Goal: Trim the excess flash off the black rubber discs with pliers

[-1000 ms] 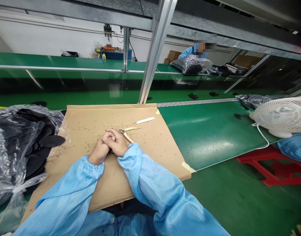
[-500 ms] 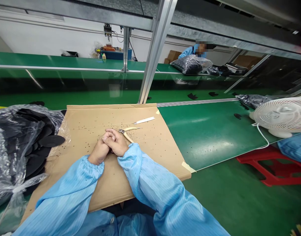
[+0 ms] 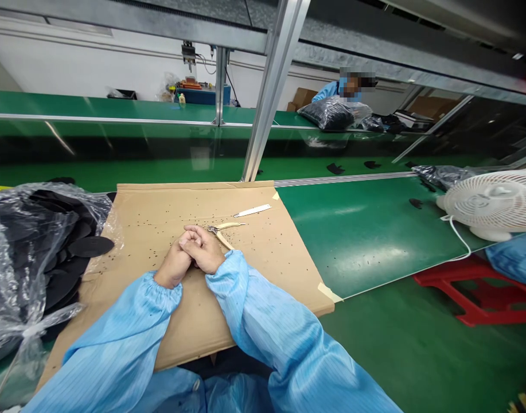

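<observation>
My left hand (image 3: 176, 263) and my right hand (image 3: 205, 252) are clasped together, fingers folded over each other, resting on a brown cardboard sheet (image 3: 180, 332). No object shows between them; the palms are hidden. Just beyond the right hand lie nippers (image 3: 223, 234) with pale yellow handles, partly covered by the hand and sleeve. Farther up the cardboard is a slim white blade-like tool (image 3: 253, 210). Tiny black scraps are scattered around both tools and the hands.
On the left, a clear plastic bag (image 3: 28, 331) spills black discs (image 3: 91, 246) onto the cardboard's edge. A metal post (image 3: 267, 103) rises behind the cardboard. To the right are a white fan (image 3: 499, 198) and a red stool (image 3: 469, 287). Across the line sits a person (image 3: 327, 90).
My clasped hands and the tools stay where they were. Black pieces on the far green surface appear very slightly further left.
</observation>
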### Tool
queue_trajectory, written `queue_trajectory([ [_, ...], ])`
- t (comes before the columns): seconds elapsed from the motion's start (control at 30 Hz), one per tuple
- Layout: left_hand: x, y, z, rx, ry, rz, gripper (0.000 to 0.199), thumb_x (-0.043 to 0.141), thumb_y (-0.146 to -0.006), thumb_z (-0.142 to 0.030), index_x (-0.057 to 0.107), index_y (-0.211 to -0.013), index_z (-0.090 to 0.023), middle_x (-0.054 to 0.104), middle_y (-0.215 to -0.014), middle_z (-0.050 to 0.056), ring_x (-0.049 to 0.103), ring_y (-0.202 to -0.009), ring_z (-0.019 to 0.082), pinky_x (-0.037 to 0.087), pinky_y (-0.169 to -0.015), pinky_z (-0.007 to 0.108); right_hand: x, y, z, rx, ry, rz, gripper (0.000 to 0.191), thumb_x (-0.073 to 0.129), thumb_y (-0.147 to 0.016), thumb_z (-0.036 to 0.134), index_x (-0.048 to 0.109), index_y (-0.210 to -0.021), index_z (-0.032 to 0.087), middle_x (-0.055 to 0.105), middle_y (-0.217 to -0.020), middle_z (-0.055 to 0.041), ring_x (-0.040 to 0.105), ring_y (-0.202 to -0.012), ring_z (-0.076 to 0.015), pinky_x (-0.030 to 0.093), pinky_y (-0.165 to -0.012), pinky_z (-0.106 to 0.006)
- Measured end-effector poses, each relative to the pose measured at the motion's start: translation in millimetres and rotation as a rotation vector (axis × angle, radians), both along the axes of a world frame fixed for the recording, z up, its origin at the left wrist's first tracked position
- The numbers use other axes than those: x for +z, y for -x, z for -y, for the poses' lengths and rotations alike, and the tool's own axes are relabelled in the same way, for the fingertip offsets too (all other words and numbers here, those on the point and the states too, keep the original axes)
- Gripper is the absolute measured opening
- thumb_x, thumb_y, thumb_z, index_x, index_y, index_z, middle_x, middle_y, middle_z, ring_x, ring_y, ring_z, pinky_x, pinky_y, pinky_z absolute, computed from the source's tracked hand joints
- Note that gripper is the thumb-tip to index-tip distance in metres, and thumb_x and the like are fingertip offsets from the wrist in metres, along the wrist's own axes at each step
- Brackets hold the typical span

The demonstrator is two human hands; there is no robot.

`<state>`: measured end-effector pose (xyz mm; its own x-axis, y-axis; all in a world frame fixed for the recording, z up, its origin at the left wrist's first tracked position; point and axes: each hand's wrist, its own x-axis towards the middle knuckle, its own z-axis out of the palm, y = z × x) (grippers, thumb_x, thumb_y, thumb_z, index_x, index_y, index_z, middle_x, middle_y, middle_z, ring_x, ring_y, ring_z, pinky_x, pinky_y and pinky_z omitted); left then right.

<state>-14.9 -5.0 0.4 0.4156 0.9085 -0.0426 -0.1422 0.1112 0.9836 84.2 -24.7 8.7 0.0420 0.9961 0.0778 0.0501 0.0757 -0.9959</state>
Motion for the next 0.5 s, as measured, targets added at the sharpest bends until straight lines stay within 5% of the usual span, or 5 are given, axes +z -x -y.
queue_trajectory([
  [0.5, 1.2, -1.4, 0.7, -0.013, 0.015, 0.035, 0.016, 0.059, -0.071, -0.024, 0.044, -0.072, -0.02, 0.049, -0.061, -0.004, 0.044, -0.05, 0.01, 0.035, -0.047, 0.023, 2.4, 0.0, 1.1, 0.02, 0.013, -0.014, 0.044, 0.064, -0.076, 0.037, 0.057, -0.115, 0.019, 0.065, -0.09, -0.0016, 0.062, -0.089, -0.0189, 0.051, -0.081, -0.033],
])
